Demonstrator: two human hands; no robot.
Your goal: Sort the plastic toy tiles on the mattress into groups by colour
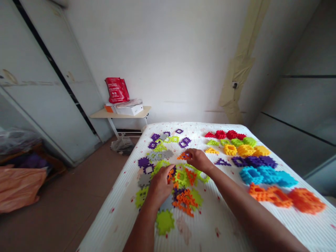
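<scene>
My left hand (160, 183) is closed around an orange interlocking plastic piece (170, 174), whose shape is partly hidden by the fingers. Farther up and to the right, my right hand (197, 159) pinches an orange triangular piece (182, 156). Below both hands lies a mixed spread of loose flat pieces: a lime green square (165, 223), a cluster of orange triangles (186, 201), and grey and purple ones. A purple square (143, 161) sits left of my left hand. Beyond my right hand are a yellow triangle (212, 151) and a purple triangle (222, 162).
Along the right side lie colour-sorted rows: red (231, 134), green (249, 141), yellow (245, 150), purple (254, 161), light blue (267, 176) and orange (306, 200). All rest on a ribbed white cover (126, 210). A small side table (101, 113) bears a red bag (115, 90).
</scene>
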